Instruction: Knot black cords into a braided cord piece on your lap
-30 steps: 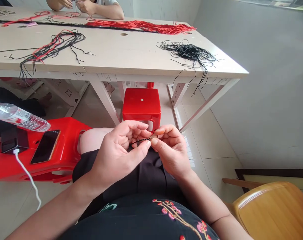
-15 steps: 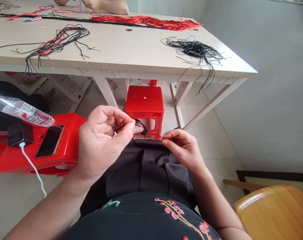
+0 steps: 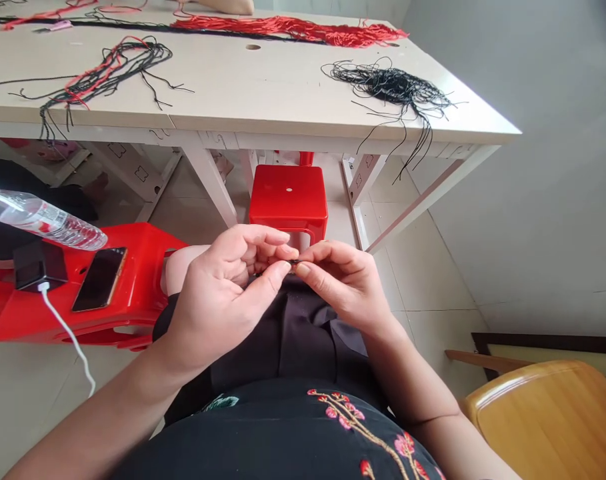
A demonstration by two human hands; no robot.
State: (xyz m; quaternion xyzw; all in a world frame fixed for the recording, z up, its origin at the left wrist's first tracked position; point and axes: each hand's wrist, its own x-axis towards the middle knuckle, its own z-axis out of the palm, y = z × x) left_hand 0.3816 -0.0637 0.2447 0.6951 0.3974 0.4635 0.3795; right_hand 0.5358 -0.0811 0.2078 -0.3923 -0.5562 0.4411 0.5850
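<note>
Above my lap, the fingertips of both hands meet around a thin black cord [image 3: 295,262], of which only a short dark bit shows. My left hand [image 3: 233,287] pinches it between thumb and fingers, its other fingers curled. From the right, my right hand [image 3: 340,277] pinches the same cord with thumb and index finger. Most of the cord is hidden behind the fingers. On the table [image 3: 263,87] ahead lie a tangled bundle of black cords [image 3: 393,85] at the right and a looped bundle of black and red cords [image 3: 107,70] at the left.
Red cords [image 3: 293,30] stretch along the table's far side, near another person's forearm [image 3: 227,5]. A red stool [image 3: 289,193] stands under the table. On a red seat [image 3: 143,267] at left are a phone [image 3: 100,279], black box [image 3: 40,265] and water bottle [image 3: 47,217]. A wooden chair [image 3: 553,413] stands right.
My hands have come together: the right moved left and up to the left hand's fingertips. The stretch of cord between them has shortened, and the dark piece hanging there is now hidden.
</note>
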